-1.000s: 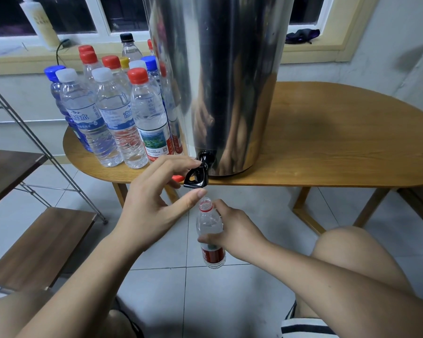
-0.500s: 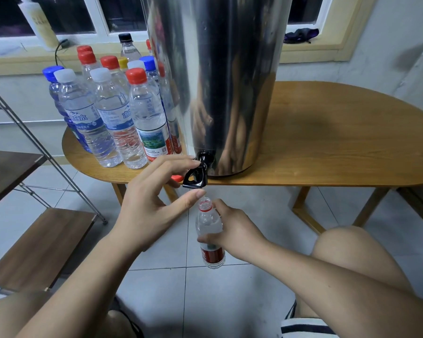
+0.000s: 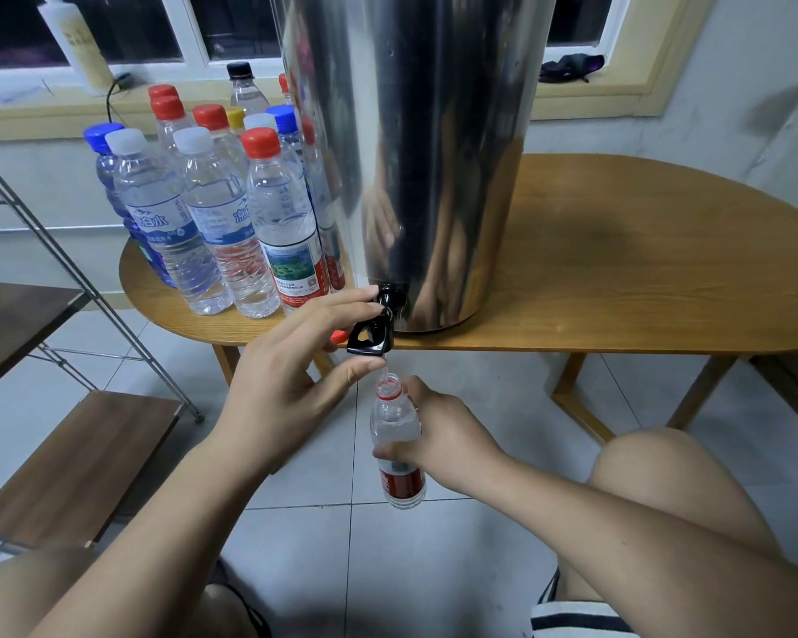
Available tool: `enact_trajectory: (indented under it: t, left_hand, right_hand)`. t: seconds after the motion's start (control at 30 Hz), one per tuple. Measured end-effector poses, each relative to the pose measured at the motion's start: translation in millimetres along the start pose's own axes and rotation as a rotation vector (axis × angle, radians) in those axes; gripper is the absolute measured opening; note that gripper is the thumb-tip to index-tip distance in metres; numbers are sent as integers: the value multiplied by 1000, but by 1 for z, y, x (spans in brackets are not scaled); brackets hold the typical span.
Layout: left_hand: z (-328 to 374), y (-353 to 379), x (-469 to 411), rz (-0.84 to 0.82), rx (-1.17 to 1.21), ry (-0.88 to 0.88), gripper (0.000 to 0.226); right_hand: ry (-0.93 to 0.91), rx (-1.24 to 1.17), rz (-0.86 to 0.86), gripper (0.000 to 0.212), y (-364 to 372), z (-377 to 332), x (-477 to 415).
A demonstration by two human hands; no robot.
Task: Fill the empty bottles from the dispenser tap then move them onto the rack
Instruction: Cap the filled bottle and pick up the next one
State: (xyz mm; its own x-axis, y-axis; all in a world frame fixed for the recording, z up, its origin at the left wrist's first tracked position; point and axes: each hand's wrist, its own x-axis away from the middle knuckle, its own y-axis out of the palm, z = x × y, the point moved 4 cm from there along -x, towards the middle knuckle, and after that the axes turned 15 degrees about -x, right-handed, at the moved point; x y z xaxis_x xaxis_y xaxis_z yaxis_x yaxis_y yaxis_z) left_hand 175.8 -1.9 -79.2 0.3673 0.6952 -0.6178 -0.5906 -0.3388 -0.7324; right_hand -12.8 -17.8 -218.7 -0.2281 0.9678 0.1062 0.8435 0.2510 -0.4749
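Head view, uncapped bottle (image 3: 395, 421) under tap (image 3: 372, 338), water streaming in

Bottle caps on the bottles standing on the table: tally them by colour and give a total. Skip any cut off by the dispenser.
Red caps: 4
White caps: 3
Blue caps: 2
Yellow cap: 1
Black cap: 1
Total: 11
Two more red ones at the edge of the dispenser are half hidden and left out.
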Motion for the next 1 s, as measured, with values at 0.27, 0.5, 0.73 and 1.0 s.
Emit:
enact_trajectory:
  t: [0.27, 0.5, 0.73, 1.0]
  left_hand:
    - [1, 1, -1, -4, -10, 4, 42]
    - [0, 2, -3, 0, -26, 2, 39]
    - [-13, 4, -11, 23, 97, -262, 22]
    - [-14, 5, -13, 25, 93, -273, 21]
  right_hand:
    - [-19, 5, -12, 62, 0, -2, 0]
    - [-26, 5, -2, 62, -1, -1, -1]
    - [-45, -20, 38, 60, -4, -1, 1]
    - [-52, -22, 46, 60, -2, 0, 0]
